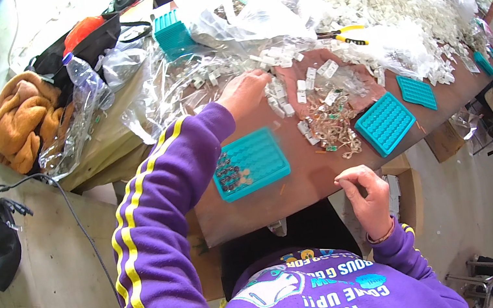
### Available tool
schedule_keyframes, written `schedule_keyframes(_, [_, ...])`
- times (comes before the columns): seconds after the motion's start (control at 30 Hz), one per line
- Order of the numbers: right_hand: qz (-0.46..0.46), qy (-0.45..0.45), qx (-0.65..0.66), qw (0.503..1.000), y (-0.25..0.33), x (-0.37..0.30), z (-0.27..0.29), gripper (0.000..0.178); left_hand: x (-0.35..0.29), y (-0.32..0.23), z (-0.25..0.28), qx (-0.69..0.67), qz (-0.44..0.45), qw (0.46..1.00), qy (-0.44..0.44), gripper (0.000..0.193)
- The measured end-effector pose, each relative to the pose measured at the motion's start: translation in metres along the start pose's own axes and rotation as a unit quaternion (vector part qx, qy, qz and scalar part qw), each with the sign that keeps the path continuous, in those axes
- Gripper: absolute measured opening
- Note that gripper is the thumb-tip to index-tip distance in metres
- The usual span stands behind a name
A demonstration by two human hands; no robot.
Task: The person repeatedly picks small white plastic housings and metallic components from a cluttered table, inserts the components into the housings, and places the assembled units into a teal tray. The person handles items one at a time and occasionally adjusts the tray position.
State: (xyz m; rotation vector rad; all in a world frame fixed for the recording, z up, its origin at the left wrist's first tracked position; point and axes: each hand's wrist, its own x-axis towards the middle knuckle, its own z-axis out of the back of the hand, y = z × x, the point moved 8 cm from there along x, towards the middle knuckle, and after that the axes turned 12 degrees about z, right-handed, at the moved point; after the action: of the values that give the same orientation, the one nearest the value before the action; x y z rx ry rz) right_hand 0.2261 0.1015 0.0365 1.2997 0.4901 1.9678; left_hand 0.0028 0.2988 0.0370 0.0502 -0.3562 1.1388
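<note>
Working among the white pieces (276,90), the left grip (244,94) stretches over the table (315,171), fingertips right up at them, and whether one is pinched I cannot tell! Best bet from here: nip a single piece by its sides and lift before turning, as these look apt to drag neighbours along. Nearer the body than that grip sits the tray (267,149), dark parts (228,173) in its left pockets; the sleeve (165,181) passes over its corner, so a high elbow should spare them. Over to the right grip (368,202), thumb and finger curled together at the table's near edge, anything between them too small to make out!

Now the surroundings: far left of the left grip, brown cloth (23,121), then a bottle (86,75); clear film (146,109) lies near that wrist, a likely snag, with stacked trays (172,33) beyond. Right of the fingertips, pink cloth (355,67) and tangled wires (341,127), those between the two grips and liable to catch. Pliers (345,30) lie past them; beyond the right grip, a second tray (386,124), then a third tray (417,92) beside the white heap (392,9).
</note>
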Motion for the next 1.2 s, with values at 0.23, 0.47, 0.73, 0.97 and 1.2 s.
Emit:
schedule_keyframes(0.23, [-0.027,-0.001,0.008,1.0,-0.009,0.006,0.02,0.006,0.012,0.01,-0.028,0.005,-0.027,0.999,0.043,0.011])
schedule_keyframes(0.47, [0.184,0.083,-0.226,0.953,-0.051,0.117,0.004,0.007,0.0,0.029,0.043,-0.106,0.128,0.984,-0.064,0.023])
schedule_keyframes(0.73, [0.186,0.283,-0.327,0.882,-0.136,0.183,-0.064,0.007,-0.142,0.013,0.074,-0.603,0.273,0.741,-0.117,0.036])
schedule_keyframes(0.97, [-0.039,0.084,0.095,0.991,-0.116,0.216,-0.033,0.013,-0.219,-0.041,0.036,-0.885,0.302,0.345,-0.08,0.02])
schedule_keyframes(1.2, [-0.214,0.092,0.479,0.846,-0.05,0.153,-0.061,0.008,-0.202,-0.087,0.024,-0.855,0.315,0.408,-0.051,0.019])
